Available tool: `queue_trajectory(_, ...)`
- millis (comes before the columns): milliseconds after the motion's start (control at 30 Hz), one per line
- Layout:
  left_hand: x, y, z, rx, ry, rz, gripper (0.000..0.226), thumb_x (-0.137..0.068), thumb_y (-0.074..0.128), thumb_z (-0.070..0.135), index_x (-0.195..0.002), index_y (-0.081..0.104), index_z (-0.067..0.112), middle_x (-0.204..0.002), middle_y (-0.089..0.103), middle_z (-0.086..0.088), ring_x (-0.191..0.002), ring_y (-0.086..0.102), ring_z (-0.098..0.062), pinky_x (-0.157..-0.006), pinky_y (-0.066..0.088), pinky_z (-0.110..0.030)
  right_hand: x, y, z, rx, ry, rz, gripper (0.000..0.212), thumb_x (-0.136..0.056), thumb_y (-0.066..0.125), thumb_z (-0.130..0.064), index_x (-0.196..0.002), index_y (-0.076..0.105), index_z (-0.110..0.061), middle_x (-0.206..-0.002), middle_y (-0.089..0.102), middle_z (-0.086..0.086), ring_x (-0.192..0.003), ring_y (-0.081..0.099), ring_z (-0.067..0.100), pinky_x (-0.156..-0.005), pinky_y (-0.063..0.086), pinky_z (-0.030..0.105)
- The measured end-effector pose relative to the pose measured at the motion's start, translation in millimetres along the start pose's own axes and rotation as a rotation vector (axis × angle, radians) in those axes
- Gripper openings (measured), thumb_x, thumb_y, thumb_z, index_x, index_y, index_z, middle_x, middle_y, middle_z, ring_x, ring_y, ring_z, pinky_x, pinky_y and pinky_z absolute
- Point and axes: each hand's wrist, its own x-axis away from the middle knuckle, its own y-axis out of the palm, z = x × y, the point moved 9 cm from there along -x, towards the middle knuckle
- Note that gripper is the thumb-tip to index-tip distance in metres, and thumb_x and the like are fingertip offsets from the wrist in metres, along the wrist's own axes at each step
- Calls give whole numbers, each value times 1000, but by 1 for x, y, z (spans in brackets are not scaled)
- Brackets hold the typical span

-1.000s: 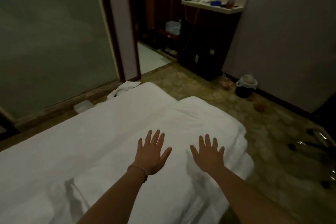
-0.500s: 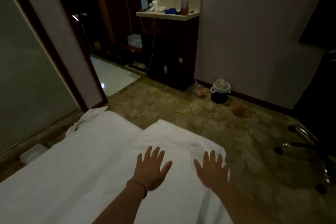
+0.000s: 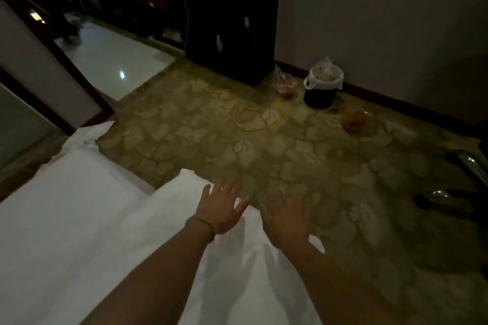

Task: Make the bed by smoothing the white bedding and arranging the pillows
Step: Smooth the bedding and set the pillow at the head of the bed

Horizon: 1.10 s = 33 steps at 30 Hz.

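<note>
Spreading over white bedding point(image 3: 79, 219) edge (dim room), patterned carpet point(image 3: 264, 145)

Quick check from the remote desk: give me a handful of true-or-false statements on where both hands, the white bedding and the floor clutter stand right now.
1. Both hands are spread open, holding nothing. True: the left hand and right hand have straight fingers.
2. The hands are at the far edge of the white bedding. True.
3. The left wrist is bare. False: it wears a thin bracelet.
4. A yellow cable lies on the patterned carpet. True.
5. The trash bin stands on the bed. False: it stands on the floor by the wall.
</note>
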Motion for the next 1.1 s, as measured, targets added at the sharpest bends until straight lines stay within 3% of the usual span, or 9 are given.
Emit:
queue_trajectory(200,-70,71,5,-67,81,-197,60,-103,19,56,-150,36,24,-159,32,-1,-148,21,-22,-120,11,-52,-33,74,34,-84,69,-164,82,-96,4,-66,-156,20,-13,-163,17,15,-149,13,35,-120,3,53)
queue_trajectory(467,-109,160,-16,-131,112,-466,72,-91,8,72,-106,66,32,-107,69,1,-106,57,-20,-106,28,-51,-46,166,50,-383,163,-467,114,-67,5,-99,-152,34,-29,-157,37,5,-145,28,27,-120,5,54)
queue_trajectory(567,-110,185,-19,-143,107,-544,77,-88,6,77,-131,58,39,-129,64,0,-128,49,-22,-114,16,-52,-44,184,49,-461,185,-581,114,-64,14,-102,-153,31,-33,-159,33,2,-147,24,27,-120,2,52)
queue_trajectory(667,-104,201,-21,-128,93,-595,77,-89,12,79,-146,43,39,-154,43,0,-143,33,-24,-118,14,-49,-36,202,42,-656,245,-706,124,-55,30,-105,-154,30,-31,-158,34,0,-142,33,22,-119,18,38)
queue_trajectory(833,-87,202,-12,-196,162,-634,60,-100,14,64,-144,44,38,-149,49,-2,-137,40,-23,-115,21,-44,-27,209,30,-832,240,-761,93,-71,44,-92,-148,40,-40,-152,42,-8,-135,42,16,-109,25,29)
queue_trajectory(900,-84,199,-11,-248,180,-586,57,-101,14,61,-132,56,36,-133,61,-3,-126,50,-22,-112,24,-43,-25,209,29,-821,253,-736,107,-61,45,-98,-149,39,-38,-152,42,-7,-134,43,16,-113,28,34)
queue_trajectory(967,-84,187,-13,-234,141,-465,68,-98,12,66,-93,66,25,-98,69,-2,-103,61,-20,-106,32,-44,-21,204,29,-810,285,-703,116,-57,51,-98,-150,38,-29,-149,45,-4,-131,46,18,-112,33,36)
queue_trajectory(1033,-81,168,-12,-191,119,-354,68,-96,13,70,-64,51,23,-69,58,3,-82,61,-20,-96,41,-42,-16,190,30,-785,299,-657,108,-62,55,-93,-144,47,-23,-141,53,-3,-120,53,16,-103,38,30)
queue_trajectory(1100,-72,147,-7,-190,130,-299,68,-97,15,67,-60,47,20,-66,57,1,-74,60,-21,-89,44,-40,-12,169,29,-730,273,-560,103,-62,43,-98,-131,60,-24,-128,63,-2,-108,58,15,-98,43,32)
